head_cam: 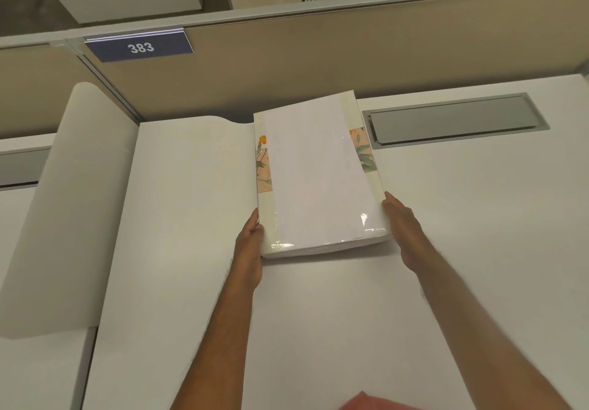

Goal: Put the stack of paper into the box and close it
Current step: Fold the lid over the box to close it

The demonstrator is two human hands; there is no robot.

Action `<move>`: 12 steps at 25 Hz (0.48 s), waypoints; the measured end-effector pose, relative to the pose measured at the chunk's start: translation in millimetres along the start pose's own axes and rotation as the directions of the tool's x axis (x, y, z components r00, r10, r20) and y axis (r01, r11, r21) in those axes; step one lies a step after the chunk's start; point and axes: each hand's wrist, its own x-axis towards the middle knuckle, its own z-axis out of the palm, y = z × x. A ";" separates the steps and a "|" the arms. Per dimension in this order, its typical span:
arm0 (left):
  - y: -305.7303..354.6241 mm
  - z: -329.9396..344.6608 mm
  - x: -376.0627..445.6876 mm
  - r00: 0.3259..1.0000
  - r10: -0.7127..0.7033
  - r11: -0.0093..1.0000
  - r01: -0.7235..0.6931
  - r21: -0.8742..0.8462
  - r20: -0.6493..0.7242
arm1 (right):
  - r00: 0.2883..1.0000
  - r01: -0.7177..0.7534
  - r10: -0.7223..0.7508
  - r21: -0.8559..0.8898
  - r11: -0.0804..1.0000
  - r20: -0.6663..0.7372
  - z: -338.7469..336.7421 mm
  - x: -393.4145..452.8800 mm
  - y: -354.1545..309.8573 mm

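— Where are the hands?
— Left hand [248,244] and right hand [403,228] each grasp a side edge of the wrapped stack of paper [318,174] on the white desk [462,234].
— Nearby?
— A grey hatch [455,119], just right.

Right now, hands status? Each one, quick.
Left hand: grips the wrapped ream of paper at its near left corner.
Right hand: grips the same ream at its near right corner.
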 end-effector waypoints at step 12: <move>1.7 3.0 -0.2 0.999 -0.001 1.000 0.002 -0.014 0.050 | 0.999 0.048 -0.050 -0.127 0.991 -0.008 -8.2 28.4 15.1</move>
